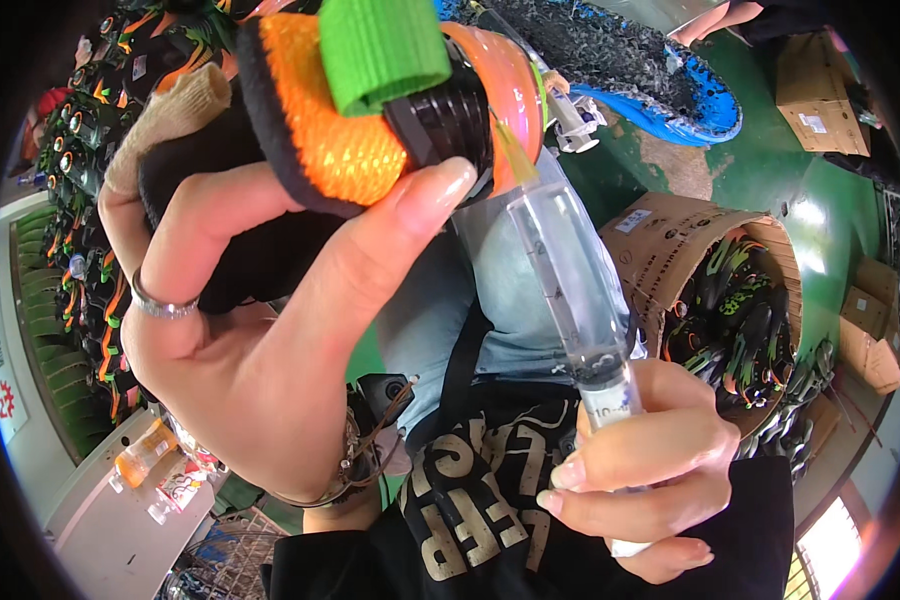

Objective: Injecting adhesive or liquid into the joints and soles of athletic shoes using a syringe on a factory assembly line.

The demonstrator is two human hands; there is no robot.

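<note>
Over green flooring (755, 165), left grip (255, 375) pinches an orange shoe (335, 140), apparently; right grip (665, 450) clasps a clear syringe (562, 270).

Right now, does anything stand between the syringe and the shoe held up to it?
Nothing visible does: the yellow tip of the syringe overlaps the shoe in view, near the left thumb; contact is unclear.

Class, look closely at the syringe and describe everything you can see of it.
The syringe has a slim, clear barrel, apparently plastic, with small dark marks. A dark seal sits low inside, above a white printed section. A narrow yellowish tip tops the upper end. It slants up and to the left, its lower part wrapped by the right hand. The tip reaches the orange-and-black item in the left hand; whether they touch is unclear.
</note>
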